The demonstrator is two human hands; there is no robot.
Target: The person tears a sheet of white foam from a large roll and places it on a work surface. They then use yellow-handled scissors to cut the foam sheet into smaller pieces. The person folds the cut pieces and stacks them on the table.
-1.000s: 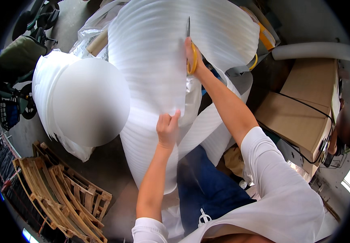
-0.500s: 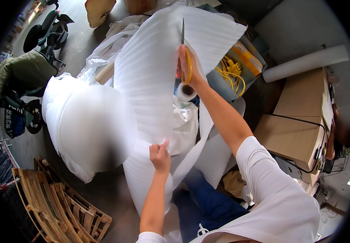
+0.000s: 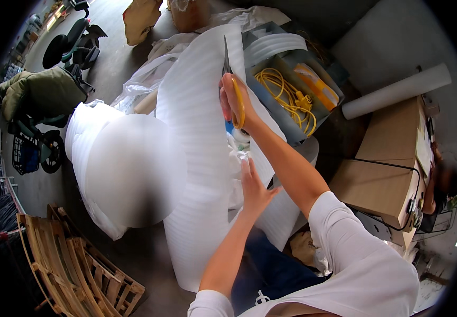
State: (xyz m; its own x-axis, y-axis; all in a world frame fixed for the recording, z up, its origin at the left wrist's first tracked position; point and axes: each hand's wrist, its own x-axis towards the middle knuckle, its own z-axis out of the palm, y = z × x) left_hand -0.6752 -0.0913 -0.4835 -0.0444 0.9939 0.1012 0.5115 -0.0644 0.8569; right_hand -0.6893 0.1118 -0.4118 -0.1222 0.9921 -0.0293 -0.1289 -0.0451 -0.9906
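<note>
We have scissors (image 3: 237, 100) with a yellow handle, the dark, tapering blade pointing toward the far edge of the foam sheet (image 3: 196, 153); we see that sheet white, faintly ribbed and draped in a curve, a gap below the blade parting its broad left side from a narrower right strip

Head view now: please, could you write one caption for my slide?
Right hand holds yellow-handled scissors at a white sheet; left hand open, lower in view.
</note>
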